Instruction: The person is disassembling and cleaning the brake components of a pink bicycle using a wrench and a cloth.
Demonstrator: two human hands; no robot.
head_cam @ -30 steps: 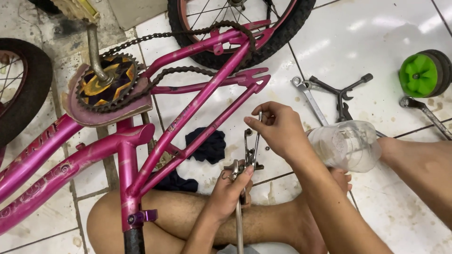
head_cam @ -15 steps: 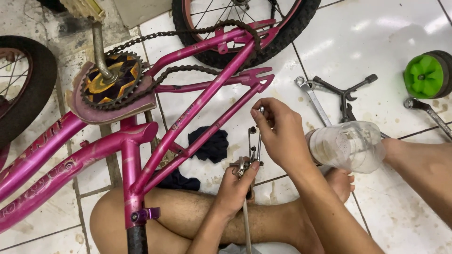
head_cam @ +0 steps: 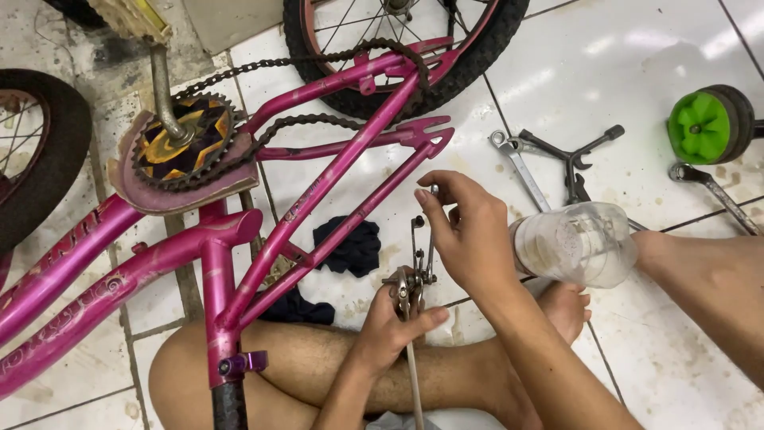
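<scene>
Grimy white tiled floor (head_cam: pixel 637 48), pink bicycle frame (head_cam: pixel 318 199), clear plastic jar (head_cam: pixel 577 243) lying sideways, left hand (head_cam: pixel 390 326) gripping and right hand (head_cam: pixel 469 231) pinching a small metal brake caliper (head_cam: pixel 415 267)

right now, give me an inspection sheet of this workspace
surface: white tiled floor, stained and gritty
job's things: metal brake caliper held upright between both hands
clutter: combination wrench, three-way wrench, clear plastic jar on its side, dark rag, green training wheel
hands: left hand grips the caliper's base; right hand pinches its upper arm
cables: thin brake cable running down from the caliper
surroundings: pink bicycle frame lying flat, chain on its chainring, rear tyre
</scene>
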